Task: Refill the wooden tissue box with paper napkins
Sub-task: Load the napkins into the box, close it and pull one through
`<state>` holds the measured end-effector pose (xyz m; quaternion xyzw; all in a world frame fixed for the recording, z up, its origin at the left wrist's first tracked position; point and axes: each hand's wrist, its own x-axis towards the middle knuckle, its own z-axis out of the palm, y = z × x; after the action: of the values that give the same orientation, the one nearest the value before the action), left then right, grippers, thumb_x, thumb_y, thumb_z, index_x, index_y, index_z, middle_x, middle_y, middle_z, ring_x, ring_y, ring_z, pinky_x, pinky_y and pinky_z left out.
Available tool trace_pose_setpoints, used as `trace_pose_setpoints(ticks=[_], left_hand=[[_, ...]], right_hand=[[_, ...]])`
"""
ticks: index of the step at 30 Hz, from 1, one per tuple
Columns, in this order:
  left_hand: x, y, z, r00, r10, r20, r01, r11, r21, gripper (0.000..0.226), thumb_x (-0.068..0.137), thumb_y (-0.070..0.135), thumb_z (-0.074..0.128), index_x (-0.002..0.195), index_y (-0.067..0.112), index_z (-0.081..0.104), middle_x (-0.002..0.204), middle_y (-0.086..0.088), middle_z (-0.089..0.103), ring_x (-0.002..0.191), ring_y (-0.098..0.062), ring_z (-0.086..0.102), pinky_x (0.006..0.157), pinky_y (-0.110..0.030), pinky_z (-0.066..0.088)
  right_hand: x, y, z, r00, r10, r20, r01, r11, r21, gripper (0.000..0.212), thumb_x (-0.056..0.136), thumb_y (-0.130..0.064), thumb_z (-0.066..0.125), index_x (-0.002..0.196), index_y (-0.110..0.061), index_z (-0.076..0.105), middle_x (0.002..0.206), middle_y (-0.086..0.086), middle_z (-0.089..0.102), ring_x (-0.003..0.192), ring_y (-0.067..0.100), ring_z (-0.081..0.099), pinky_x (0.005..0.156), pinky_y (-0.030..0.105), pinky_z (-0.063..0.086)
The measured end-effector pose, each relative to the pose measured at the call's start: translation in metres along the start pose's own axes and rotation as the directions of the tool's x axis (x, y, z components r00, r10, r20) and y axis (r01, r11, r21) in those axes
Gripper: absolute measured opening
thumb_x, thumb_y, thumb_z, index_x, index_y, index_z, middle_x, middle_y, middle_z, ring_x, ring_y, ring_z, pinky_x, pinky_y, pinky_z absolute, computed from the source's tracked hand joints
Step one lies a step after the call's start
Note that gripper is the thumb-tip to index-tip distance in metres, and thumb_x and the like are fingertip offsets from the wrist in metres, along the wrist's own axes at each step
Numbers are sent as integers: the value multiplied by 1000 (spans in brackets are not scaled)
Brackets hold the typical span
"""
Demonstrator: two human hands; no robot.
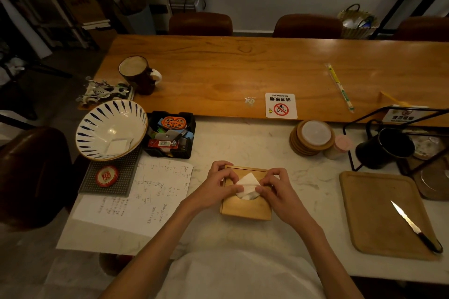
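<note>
The square wooden tissue box [245,207] lies flat on the marble counter in front of me. A white paper napkin [247,183] sticks up as a pointed fold out of the round hole in its lid. My left hand [218,185] rests on the box's left side, thumb and fingers pinching the napkin's left edge. My right hand [274,187] covers the right side of the box and pinches the napkin's right edge. The napkins inside the box are hidden under the lid.
A blue-striped bowl [110,128] holding a folded napkin and a black tray of small items [170,135] stand at the left, handwritten sheets [145,194] beside them. Coasters [312,138], a black mug [384,148] and a wooden board [379,213] with a knife [413,226] are at the right.
</note>
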<state>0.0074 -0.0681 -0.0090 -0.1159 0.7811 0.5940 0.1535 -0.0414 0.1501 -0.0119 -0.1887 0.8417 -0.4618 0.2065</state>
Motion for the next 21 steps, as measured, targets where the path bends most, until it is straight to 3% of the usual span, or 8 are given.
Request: trace_pose_setpoints(ticks=[6, 10, 14, 21], left_hand=[[-3, 2, -4, 1000, 21, 1, -21, 1000, -11, 13, 85, 23, 73, 87, 27, 61, 135, 8, 38, 127, -1, 37, 95, -20, 34], [-6, 1, -7, 1000, 30, -4, -30, 999, -42, 9, 87, 21, 71, 90, 24, 63, 137, 8, 39, 128, 2, 37, 91, -12, 37], [-5, -2, -6, 999, 42, 34, -41, 998, -44, 10, 87, 19, 71, 93, 25, 67, 142, 7, 37, 132, -6, 37, 102, -23, 37], [-5, -5, -5, 999, 48, 17, -47, 998, -34, 8, 88, 18, 70, 94, 20, 65, 141, 9, 38, 132, -5, 38, 103, -25, 37]], right_hand=[[-3, -3, -1, 1000, 7, -20, -6, 999, 47, 7, 91, -22, 64, 87, -27, 61, 110, -9, 42, 71, -1, 52, 68, 14, 43], [-3, -3, 0, 1000, 12, -29, -10, 998, 59, 7, 90, -22, 66, 87, -27, 63, 110, -9, 44, 61, 1, 49, 65, 14, 41], [-3, -1, -1, 1000, 0, -24, 1, 997, 76, 3, 88, -22, 68, 88, -22, 65, 110, -9, 44, 56, 4, 43, 62, 16, 41], [-2, 0, -1, 1000, -3, -27, 5, 997, 79, 4, 89, -20, 67, 91, -16, 67, 109, -7, 44, 60, 4, 45, 65, 16, 43]])
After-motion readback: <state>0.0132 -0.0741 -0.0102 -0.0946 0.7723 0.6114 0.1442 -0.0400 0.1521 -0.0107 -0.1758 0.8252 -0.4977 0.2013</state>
